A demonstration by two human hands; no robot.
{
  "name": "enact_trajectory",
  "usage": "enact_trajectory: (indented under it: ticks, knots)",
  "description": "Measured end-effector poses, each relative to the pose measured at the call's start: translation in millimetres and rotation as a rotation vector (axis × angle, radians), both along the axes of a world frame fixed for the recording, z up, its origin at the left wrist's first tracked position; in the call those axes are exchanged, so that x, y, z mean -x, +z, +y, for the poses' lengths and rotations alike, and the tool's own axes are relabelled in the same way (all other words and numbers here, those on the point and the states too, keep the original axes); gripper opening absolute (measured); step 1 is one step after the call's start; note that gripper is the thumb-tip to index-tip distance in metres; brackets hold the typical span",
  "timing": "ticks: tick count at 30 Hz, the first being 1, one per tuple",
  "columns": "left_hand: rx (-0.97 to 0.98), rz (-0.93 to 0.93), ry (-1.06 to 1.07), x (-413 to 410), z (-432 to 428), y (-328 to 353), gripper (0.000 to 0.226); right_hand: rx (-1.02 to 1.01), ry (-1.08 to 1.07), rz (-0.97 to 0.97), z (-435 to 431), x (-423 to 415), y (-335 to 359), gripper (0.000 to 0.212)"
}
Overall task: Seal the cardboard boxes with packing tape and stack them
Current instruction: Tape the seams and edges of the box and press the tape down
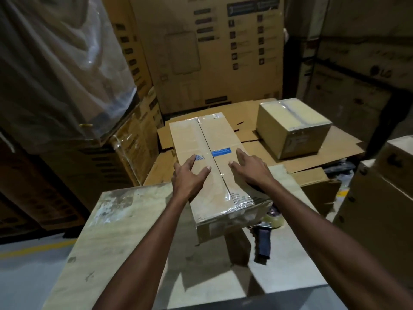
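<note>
A long cardboard box point(201, 139), with clear tape down its centre seam and a blue label, lies lengthwise in front of me, its near end over the table. My left hand point(190, 175) rests on its top left part with fingers spread. My right hand point(248, 168) lies flat on the top right part near the box's edge. A tape dispenser point(264, 236) with a clear roll and a dark handle lies on the table just right of the box's near end. A second sealed box point(292, 126) stands at the back right on flattened cardboard.
The pale wooden table point(125, 231) fills the foreground. Flattened cardboard sheets point(263, 157) cover a platform behind it. Tall printed cartons point(212, 52) wall in the back, left and right. A plastic-wrapped stack point(55, 63) looms at upper left.
</note>
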State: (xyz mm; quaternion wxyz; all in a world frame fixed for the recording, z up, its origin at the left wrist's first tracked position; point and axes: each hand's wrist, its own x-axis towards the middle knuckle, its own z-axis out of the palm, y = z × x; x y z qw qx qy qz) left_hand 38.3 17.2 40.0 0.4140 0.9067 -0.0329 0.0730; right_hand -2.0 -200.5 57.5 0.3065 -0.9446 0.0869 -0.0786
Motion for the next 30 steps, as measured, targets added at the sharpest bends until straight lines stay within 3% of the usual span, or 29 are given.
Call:
enact_trajectory:
  ticks: [7,15,21,30]
  knots:
    - [0.071,-0.037,-0.043,59,-162,15,0.079,0.005,-0.079,-0.079,-157,72,20,0.066]
    - [0.141,-0.039,-0.145,87,-308,16,0.077,0.055,-0.13,-0.097,-298,110,37,0.052]
    - [0.125,-0.039,-0.176,53,-384,11,0.078,0.039,-0.134,-0.106,-371,89,31,0.057]
    - [0.161,-0.017,-0.166,-44,-481,9,0.076,0.047,-0.094,-0.086,-476,-15,33,0.054]
